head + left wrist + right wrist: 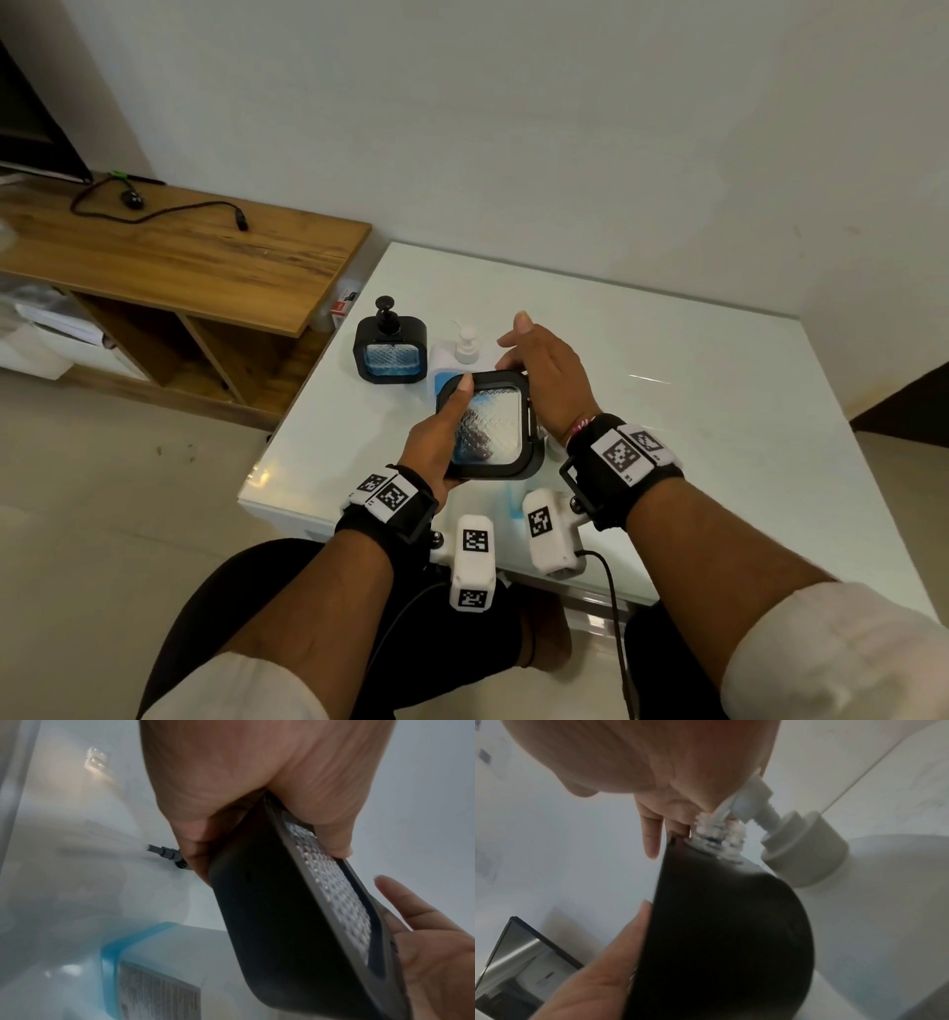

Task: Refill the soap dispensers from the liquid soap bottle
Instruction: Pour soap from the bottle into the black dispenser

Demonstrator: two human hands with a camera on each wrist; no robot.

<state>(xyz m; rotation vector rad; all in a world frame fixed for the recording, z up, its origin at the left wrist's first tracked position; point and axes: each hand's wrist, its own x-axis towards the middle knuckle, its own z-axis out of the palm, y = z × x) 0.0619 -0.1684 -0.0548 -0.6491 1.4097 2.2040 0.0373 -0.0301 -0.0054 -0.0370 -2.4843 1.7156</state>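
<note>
I hold an empty square black dispenser (493, 426) with a clear textured window, tilted above the white table (693, 421). My left hand (441, 442) grips its left side, thumb laid across the window. My right hand (544, 375) holds its top right corner, with the index finger sticking up. In the right wrist view the dispenser (718, 923) shows a bare threaded neck (718, 835) beside my curled fingers (677, 821). The white pump soap bottle (464, 344), holding blue liquid, stands just behind. A second dispenser (390, 354) with blue soap and a black pump stands to the left.
A wooden shelf unit (179, 246) with a black cable (154, 210) stands left of the table. A dark screen (31, 118) sits at its far end. My knees are under the table's near edge.
</note>
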